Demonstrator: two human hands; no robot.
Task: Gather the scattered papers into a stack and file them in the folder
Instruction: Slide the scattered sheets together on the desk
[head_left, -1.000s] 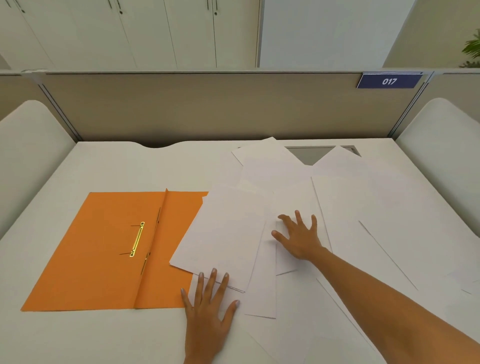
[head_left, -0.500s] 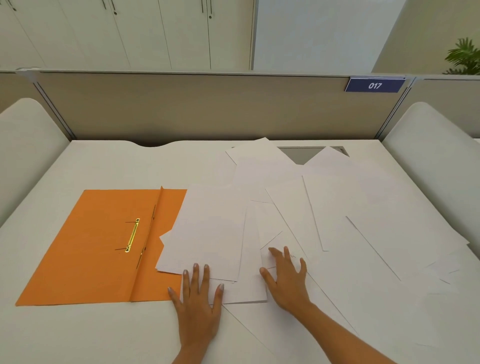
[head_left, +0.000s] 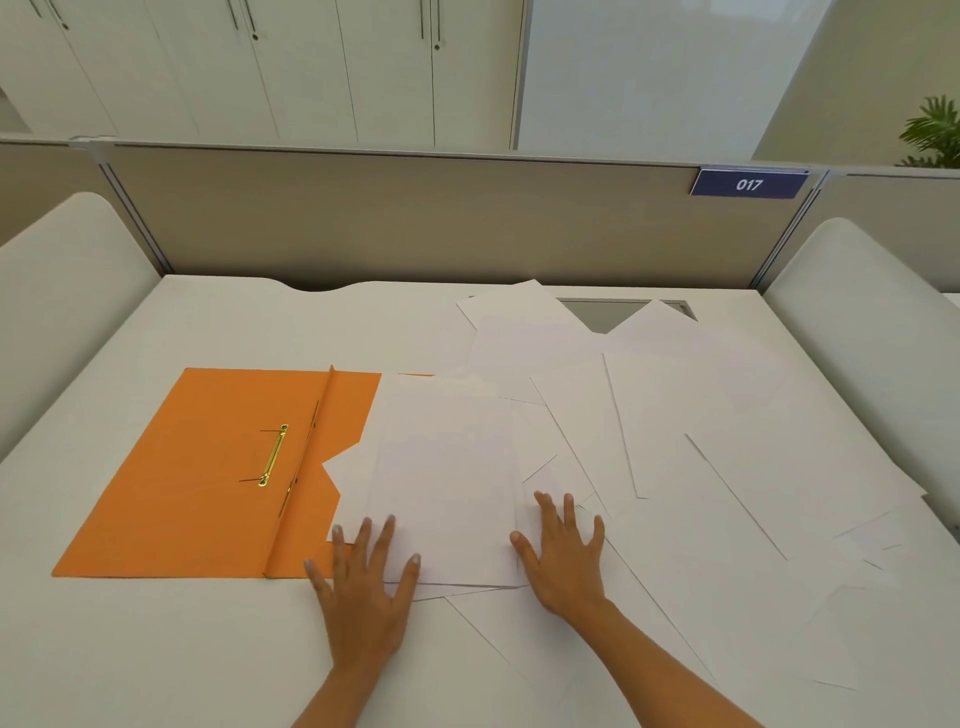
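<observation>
The left hand (head_left: 363, 582) presses flat on the near-left corner of the small stack (head_left: 447, 478). The right hand (head_left: 563, 556), also flat and gripping nothing, rests just right of it. The loose papers (head_left: 701, 405) fan toward the right edge of the desk (head_left: 156, 649), nearer the right hand. The open folder (head_left: 208, 467), leftward, is unfilled; the stack overlaps its right flap.

Office cubicle: beige partition (head_left: 415, 218), number plate "017" (head_left: 748, 184), white desk (head_left: 130, 649), wall cabinets (head_left: 260, 67).
</observation>
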